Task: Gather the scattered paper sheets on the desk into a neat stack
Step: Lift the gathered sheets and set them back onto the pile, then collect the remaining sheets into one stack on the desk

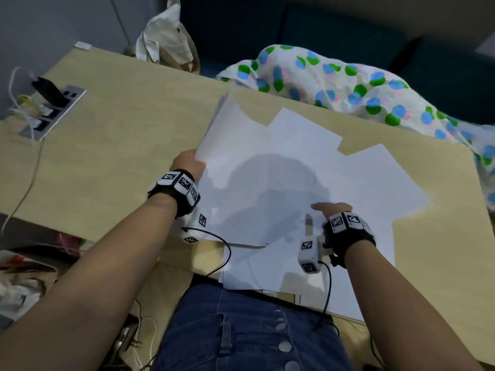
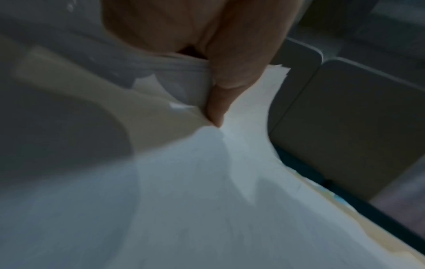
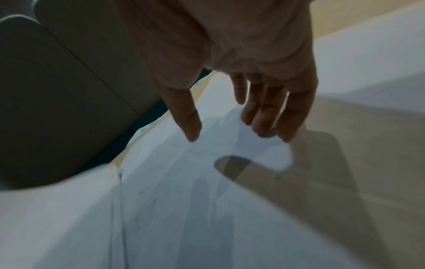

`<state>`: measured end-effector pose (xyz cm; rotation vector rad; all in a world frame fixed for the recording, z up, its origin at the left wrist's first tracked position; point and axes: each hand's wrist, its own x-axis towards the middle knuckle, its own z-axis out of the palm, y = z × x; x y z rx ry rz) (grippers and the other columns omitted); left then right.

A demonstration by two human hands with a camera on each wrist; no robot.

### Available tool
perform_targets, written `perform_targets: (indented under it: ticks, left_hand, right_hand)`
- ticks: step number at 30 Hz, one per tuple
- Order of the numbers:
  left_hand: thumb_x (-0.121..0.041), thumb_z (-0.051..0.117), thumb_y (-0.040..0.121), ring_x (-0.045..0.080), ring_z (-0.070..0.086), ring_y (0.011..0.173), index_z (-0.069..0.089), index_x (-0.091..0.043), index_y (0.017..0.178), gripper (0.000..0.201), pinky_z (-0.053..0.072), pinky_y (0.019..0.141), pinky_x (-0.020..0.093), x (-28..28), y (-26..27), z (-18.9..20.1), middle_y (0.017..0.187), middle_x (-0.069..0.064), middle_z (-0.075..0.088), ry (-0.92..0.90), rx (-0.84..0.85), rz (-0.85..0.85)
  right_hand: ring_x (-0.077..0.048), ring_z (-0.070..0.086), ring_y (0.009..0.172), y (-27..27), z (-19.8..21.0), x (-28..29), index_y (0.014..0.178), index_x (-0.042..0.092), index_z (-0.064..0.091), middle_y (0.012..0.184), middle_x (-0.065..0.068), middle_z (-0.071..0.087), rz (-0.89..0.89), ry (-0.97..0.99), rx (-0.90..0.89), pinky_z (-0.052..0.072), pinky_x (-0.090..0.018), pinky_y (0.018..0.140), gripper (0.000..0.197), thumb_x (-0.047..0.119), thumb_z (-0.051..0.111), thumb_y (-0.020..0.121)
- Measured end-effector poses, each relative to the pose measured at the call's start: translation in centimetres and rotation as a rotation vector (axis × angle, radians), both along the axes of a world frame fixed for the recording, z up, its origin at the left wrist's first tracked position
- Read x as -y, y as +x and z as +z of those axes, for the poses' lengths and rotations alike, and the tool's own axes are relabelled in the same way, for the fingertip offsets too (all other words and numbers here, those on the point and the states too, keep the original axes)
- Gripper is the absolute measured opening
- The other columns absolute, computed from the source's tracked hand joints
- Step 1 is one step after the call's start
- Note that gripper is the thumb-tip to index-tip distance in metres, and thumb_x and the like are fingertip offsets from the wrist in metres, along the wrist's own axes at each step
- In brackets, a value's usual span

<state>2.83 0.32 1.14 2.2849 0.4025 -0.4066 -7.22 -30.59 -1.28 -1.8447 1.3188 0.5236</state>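
Several white paper sheets [image 1: 308, 178] lie overlapping across the middle and right of the wooden desk [image 1: 112, 145]. My left hand [image 1: 188, 163] grips the left edge of a bundle of sheets [image 1: 227, 135] and lifts that edge off the desk; the left wrist view shows the thumb [image 2: 230, 87] pressed onto the paper bundle [image 2: 207, 200]. My right hand [image 1: 330, 208] hovers over the sheets near the front, with fingers [image 3: 264, 112] straight and spread, holding nothing. Some sheets [image 1: 267, 277] overhang the desk's near edge.
A power strip [image 1: 53, 111] with plugs and a white cable sits at the desk's left. A cloth bag [image 1: 166, 41] stands at the far edge. A dotted fabric [image 1: 348, 84] lies along the far right edge. Bare wood shows left of the papers.
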Motion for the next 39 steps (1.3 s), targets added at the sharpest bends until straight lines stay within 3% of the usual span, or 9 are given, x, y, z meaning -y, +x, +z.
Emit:
perform_targets:
  ticks: [2, 6, 10, 19, 23, 27, 32, 35, 39]
  left_hand:
    - [-0.011, 0.047, 0.091, 0.031, 0.057, 0.088, 0.063, 0.000, 0.116, 0.031, 0.040, 0.074, 0.030, -0.1, -0.9, -1.1, 0.117, 0.023, 0.065, 0.066, -0.064, -0.003]
    - [-0.013, 0.046, 0.094, 0.036, 0.063, 0.102, 0.064, 0.003, 0.113, 0.030, 0.039, 0.073, 0.030, -0.3, -1.9, -2.3, 0.118, 0.023, 0.065, 0.132, -0.137, 0.041]
    - [-0.010, 0.045, 0.091, 0.028, 0.053, 0.081, 0.064, 0.001, 0.108, 0.028, 0.039, 0.071, 0.028, -0.4, -2.4, -2.9, 0.112, 0.022, 0.067, 0.112, -0.101, 0.043]
    - [-0.012, 0.052, 0.086, 0.026, 0.057, 0.087, 0.064, -0.007, 0.115, 0.032, 0.046, 0.079, 0.029, -0.6, -2.5, -2.1, 0.114, 0.016, 0.067, -0.168, 0.039, 0.192]
    - [-0.012, 0.053, 0.085, 0.025, 0.058, 0.088, 0.065, -0.008, 0.117, 0.034, 0.048, 0.081, 0.031, -0.3, -2.3, -1.6, 0.114, 0.014, 0.068, -0.182, 0.075, 0.200]
    - [-0.012, 0.051, 0.089, 0.029, 0.058, 0.087, 0.063, -0.008, 0.119, 0.033, 0.043, 0.076, 0.028, 0.7, -2.6, -1.4, 0.116, 0.017, 0.066, -0.029, 0.034, 0.064]
    - [-0.014, 0.049, 0.091, 0.035, 0.061, 0.096, 0.061, -0.009, 0.121, 0.033, 0.045, 0.078, 0.030, 1.7, -2.7, -1.4, 0.116, 0.020, 0.065, 0.052, 0.018, -0.030]
    - [-0.014, 0.049, 0.091, 0.031, 0.055, 0.085, 0.062, -0.009, 0.119, 0.031, 0.043, 0.075, 0.030, 1.8, -2.6, -1.4, 0.112, 0.020, 0.066, 0.065, 0.023, -0.044]
    - [-0.013, 0.049, 0.089, 0.028, 0.050, 0.079, 0.061, -0.017, 0.098, 0.016, 0.040, 0.072, 0.028, 1.7, -2.6, -1.5, 0.091, 0.013, 0.057, 0.074, 0.028, -0.039]
  right_hand:
    - [-0.030, 0.054, 0.079, 0.2, -1.0, -0.4, 0.123, 0.002, 0.050, 0.095, -0.017, 0.055, 0.061, 0.017, 0.009, 0.045, -0.033, 0.065, 0.086, 0.034, 0.083, 0.051]
    - [-0.036, 0.062, 0.103, -0.2, 0.1, -2.9, 0.131, -0.002, 0.038, 0.119, -0.021, 0.058, 0.216, -0.019, -0.024, 0.052, -0.037, 0.077, 0.080, 0.018, 0.081, 0.068]
    - [-0.034, 0.066, 0.091, -0.7, 0.0, -3.8, 0.101, -0.004, 0.060, 0.106, -0.020, 0.065, 0.333, -0.040, -0.046, 0.056, -0.035, 0.073, 0.052, 0.022, 0.080, 0.060]
    - [-0.034, 0.061, 0.097, 0.5, 2.6, -2.5, 0.113, -0.004, 0.060, 0.116, -0.023, 0.064, 0.336, -0.130, 0.159, 0.047, -0.032, 0.076, 0.030, 0.010, 0.059, 0.086]
    - [-0.036, 0.057, 0.117, -0.4, 5.0, 2.2, 0.125, -0.003, 0.056, 0.129, -0.023, 0.057, 0.294, -0.287, 0.139, 0.047, -0.037, 0.091, 0.036, 0.012, 0.050, 0.092]
    - [-0.026, 0.060, 0.074, -5.7, 5.4, 5.9, 0.108, 0.008, 0.067, 0.108, -0.014, 0.064, 0.626, -0.471, -0.142, 0.053, -0.029, 0.073, 0.027, 0.008, 0.058, 0.082]
    - [-0.041, 0.051, 0.118, -7.7, 0.5, 8.1, 0.129, 0.018, 0.052, 0.140, -0.021, 0.043, 0.501, -0.453, -0.338, 0.052, -0.048, 0.086, 0.065, 0.007, 0.063, 0.066]
    - [-0.041, 0.022, 0.141, -7.0, -1.0, 8.8, 0.149, 0.007, 0.019, 0.155, -0.024, 0.014, 0.161, -0.311, -0.201, 0.030, -0.051, 0.111, 0.103, 0.021, 0.081, 0.068]
    - [-0.038, 0.049, 0.124, -6.5, -1.4, 8.4, 0.146, 0.002, 0.019, 0.132, -0.022, 0.046, 0.035, -0.255, -0.239, 0.045, -0.050, 0.100, 0.113, 0.041, 0.081, 0.060]
